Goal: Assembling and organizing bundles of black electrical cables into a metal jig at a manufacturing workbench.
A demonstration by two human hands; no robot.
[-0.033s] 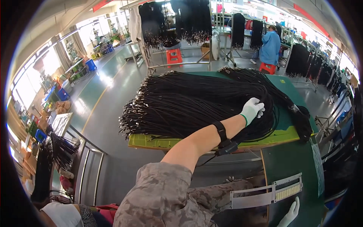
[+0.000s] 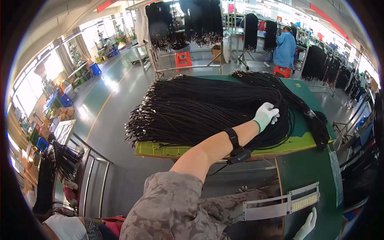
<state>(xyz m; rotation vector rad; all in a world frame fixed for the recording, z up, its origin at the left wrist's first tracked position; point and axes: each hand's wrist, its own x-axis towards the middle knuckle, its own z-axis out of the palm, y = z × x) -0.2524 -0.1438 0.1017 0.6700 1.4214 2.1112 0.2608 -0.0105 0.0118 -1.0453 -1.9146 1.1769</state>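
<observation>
My left hand [image 2: 265, 115], in a white glove with a green cuff, reaches over a large heap of black cables [image 2: 208, 100]. Its fingers are curled closed at the looped right end of the heap, gripping strands there; how many is hidden. Silver metal ends of the cables fan out at the heap's left side. At the lower right my right hand [image 2: 307, 227], also white-gloved, lies with its fingers stretched out, partly cut off by the picture's rim. Just beyond its fingertips is a long metal fixture [image 2: 266, 213] with a row of pale yellowish pieces [image 2: 305, 202] in its right part.
The cables lie on a green table [image 2: 298, 90] with a yellow-green front edge. A second tied cable bundle [image 2: 318, 128] hangs over its right side. Racks of hanging black cables [image 2: 204, 22], red stools [image 2: 183, 59] and a person in blue [image 2: 285, 50] stand farther back.
</observation>
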